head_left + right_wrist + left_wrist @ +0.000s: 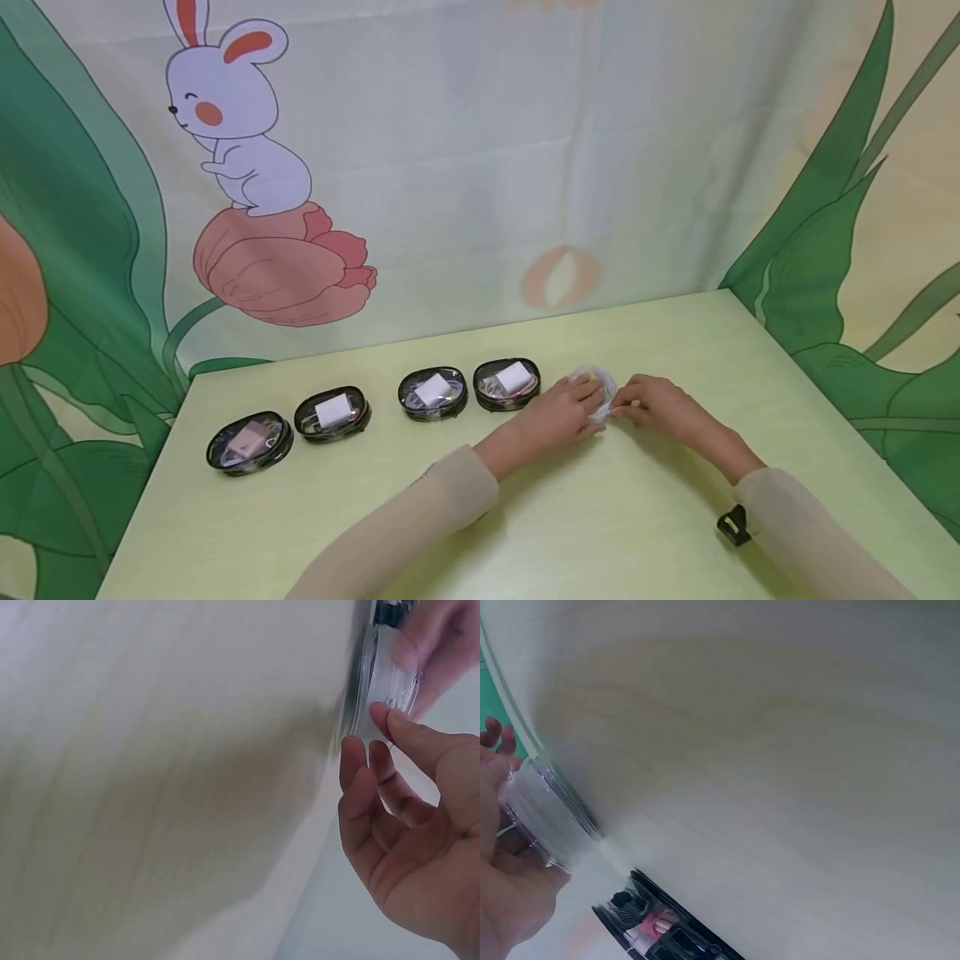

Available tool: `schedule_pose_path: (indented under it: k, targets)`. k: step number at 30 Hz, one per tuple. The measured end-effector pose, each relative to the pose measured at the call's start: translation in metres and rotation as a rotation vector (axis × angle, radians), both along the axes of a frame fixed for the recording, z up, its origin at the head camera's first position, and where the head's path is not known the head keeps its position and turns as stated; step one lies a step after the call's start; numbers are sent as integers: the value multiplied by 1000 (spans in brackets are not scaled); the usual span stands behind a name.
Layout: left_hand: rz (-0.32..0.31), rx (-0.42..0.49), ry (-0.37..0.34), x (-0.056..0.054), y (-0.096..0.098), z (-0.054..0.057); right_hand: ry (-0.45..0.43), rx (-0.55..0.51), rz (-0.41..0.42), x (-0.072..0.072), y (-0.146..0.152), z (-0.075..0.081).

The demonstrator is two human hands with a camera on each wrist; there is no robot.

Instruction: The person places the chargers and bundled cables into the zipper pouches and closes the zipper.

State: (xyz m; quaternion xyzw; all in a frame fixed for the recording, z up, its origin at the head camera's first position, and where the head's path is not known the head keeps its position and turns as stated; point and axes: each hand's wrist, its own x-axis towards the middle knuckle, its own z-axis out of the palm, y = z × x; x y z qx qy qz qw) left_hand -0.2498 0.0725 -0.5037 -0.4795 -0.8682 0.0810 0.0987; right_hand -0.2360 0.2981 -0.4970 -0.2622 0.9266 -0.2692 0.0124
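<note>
A small clear zip pouch (606,388) stands at the right end of a row of cases. My left hand (558,410) holds it from the left, with fingers over its top and the thumb low at its side. The pouch's transparent wall (547,814) shows between thumb and fingers in the left wrist view. At the pouch's near right edge, my right hand (663,408) pinches the zipper pull (391,703) between thumb and index finger. The other fingers of that hand are bent. What lies inside the pouch is mostly hidden by the left hand.
Left of the hands, black-rimmed clear cases holding charger plugs and cables stand in a row: one (507,384) close by, another (432,392) beside it, then a third (332,413) and a far left one (250,442). A printed curtain (450,167) hangs behind the table (337,517).
</note>
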Motion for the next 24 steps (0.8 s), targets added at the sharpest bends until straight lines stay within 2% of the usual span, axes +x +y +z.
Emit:
schedule_pose_path:
  k: [2, 7, 9, 11, 16, 18, 20, 23, 24]
  targets:
    - [-15, -12, -5, -1, -1, 1, 14, 33, 1, 0, -2, 0]
    - [-61, -58, -32, -2, -8, 3, 59, 106, -146, -4, 5, -1]
    - [-61, -61, -35, -2, -9, 5, 70, 108, -159, -6, 8, -1]
    - [-47, -59, -36, 0, -9, 5, 61, 103, -133, -6, 10, -1]
    - [13, 1, -58, 3, -4, 6, 32, 66, 20, -3, 4, 1]
    - [5, -2, -41, 3, -3, 5, 26, 71, 37, -2, 2, 0]
    - [-22, -10, -31, 3, -3, 4, 33, 95, -6, -1, 3, 0]
    - [-67, -26, -3, 4, -5, 2, 27, 116, -127, -1, 8, -3]
    - [-81, -19, -4, 5, -6, 3, 28, 114, -145, -2, 10, -4]
